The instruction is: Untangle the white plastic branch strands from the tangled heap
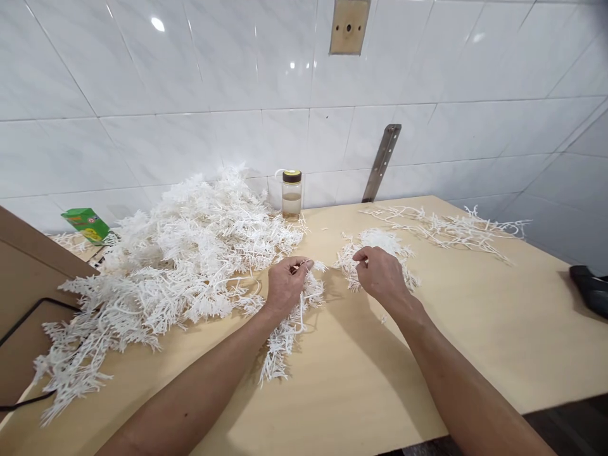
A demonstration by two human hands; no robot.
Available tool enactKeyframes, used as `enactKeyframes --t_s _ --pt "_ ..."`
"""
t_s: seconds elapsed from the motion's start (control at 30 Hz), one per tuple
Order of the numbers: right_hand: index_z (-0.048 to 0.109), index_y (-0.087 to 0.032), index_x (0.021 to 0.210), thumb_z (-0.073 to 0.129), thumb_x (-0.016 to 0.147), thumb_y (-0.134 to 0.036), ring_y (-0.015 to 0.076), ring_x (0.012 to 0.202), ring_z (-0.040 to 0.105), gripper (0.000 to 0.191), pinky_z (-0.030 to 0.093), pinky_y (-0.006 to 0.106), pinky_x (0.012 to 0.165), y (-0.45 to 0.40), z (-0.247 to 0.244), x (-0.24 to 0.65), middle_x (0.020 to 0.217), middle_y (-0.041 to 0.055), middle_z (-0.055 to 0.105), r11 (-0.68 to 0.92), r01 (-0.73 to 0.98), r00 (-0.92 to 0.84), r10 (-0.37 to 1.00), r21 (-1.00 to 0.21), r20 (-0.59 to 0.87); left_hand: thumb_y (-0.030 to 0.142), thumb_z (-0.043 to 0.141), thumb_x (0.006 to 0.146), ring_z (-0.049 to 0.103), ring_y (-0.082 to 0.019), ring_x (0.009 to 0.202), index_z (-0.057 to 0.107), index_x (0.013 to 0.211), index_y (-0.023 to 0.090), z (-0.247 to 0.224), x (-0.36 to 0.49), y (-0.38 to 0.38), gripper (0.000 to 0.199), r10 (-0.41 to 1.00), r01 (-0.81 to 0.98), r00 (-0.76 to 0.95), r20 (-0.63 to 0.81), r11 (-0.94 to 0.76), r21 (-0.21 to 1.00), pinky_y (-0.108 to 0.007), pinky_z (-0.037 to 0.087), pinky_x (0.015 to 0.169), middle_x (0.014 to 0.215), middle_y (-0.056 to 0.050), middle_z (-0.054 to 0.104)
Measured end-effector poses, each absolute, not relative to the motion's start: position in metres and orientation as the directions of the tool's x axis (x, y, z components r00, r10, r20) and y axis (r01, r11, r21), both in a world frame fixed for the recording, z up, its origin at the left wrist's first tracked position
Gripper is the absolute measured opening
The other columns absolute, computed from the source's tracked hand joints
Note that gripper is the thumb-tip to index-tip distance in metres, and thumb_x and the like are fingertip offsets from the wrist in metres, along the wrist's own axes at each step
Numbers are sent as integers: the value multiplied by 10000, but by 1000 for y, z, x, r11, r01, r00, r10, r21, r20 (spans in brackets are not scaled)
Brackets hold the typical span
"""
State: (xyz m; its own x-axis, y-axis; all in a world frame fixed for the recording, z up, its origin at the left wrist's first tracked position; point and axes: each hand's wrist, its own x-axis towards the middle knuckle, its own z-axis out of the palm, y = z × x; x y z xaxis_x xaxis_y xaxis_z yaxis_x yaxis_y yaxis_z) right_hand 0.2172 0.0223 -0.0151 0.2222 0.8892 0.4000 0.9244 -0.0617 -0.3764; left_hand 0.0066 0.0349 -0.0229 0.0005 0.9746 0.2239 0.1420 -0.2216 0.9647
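Note:
My left hand is closed in a pinch on a white branched sprig, which hangs below the fingers and rests on the table. To its right, my right hand has its fingers curled together over a small pile of white pieces; whatever its fingertips hold, if anything, is too small to name. A large heap of white feathery sprigs lies left of my left hand. Thin, bare white stems lie at the back right.
On the wooden table, a bottle of liquid stands near the tiled wall. A green box and brown cardboard are at the left. A metal bracket leans behind; a black object is far right.

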Motion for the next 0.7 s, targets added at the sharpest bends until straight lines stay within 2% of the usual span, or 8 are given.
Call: enactKeyframes --t_s 0.07,0.13,0.2,0.27,0.37,0.5,0.57,0.7 --pt "700 -184 855 501 750 -101 204 785 633 240 450 321 733 21 -12 220 931 89 696 -53 910 236 881 -411 411 340 689 773 582 -126 655 772 828 179 -22 6 35 190 960 199 -8 281 -274 941 -250 485 627 777 -21 703" --pt "701 -181 907 518 794 -174 195 743 637 215 474 322 715 19 -7 216 900 80 705 -35 846 270 889 -533 370 318 691 777 613 -140 716 779 820 191 -23 7 36 161 946 233 1 324 -315 920 -262 487 692 811 -27 716" --pt "689 -175 993 533 849 -314 170 647 624 254 485 300 620 17 -3 206 887 71 712 17 730 242 929 -683 281 310 684 786 636 -154 753 779 840 191 -24 7 36 161 946 215 14 323 -318 923 -272 493 725 833 -36 729" --pt "680 -172 1057 551 857 -449 149 587 606 366 465 272 533 13 -1 192 921 71 717 92 628 134 966 -773 223 303 680 789 648 -162 768 772 852 187 -24 8 35 162 948 194 28 318 -317 928 -274 499 726 850 -43 739" --pt "696 -180 1055 587 831 -509 134 546 580 413 437 252 513 10 -2 175 821 41 711 173 607 9 974 -775 225 273 672 780 638 -152 733 756 839 180 -22 10 33 139 945 207 40 325 -326 922 -266 492 698 822 -36 737" --pt "713 -200 838 562 841 -438 115 464 508 282 398 240 507 10 -4 169 578 -25 608 186 614 4 971 -767 238 273 669 764 600 -132 663 738 806 173 -19 10 32 129 954 169 55 294 -299 939 -250 467 646 733 -10 708" --pt "694 -200 771 559 836 -407 117 470 515 256 395 237 514 10 -4 170 560 -29 596 171 599 34 970 -782 239 302 672 757 576 -121 623 731 807 165 -19 10 34 157 966 98 87 244 -252 963 -246 454 608 708 -5 689" --pt "670 -190 762 552 838 -394 118 478 532 247 401 233 520 11 -3 172 589 -16 627 141 559 95 968 -817 232 342 706 715 528 -100 563 716 826 146 -20 10 37 225 971 24 197 134 -141 990 -231 412 528 691 -8 656"
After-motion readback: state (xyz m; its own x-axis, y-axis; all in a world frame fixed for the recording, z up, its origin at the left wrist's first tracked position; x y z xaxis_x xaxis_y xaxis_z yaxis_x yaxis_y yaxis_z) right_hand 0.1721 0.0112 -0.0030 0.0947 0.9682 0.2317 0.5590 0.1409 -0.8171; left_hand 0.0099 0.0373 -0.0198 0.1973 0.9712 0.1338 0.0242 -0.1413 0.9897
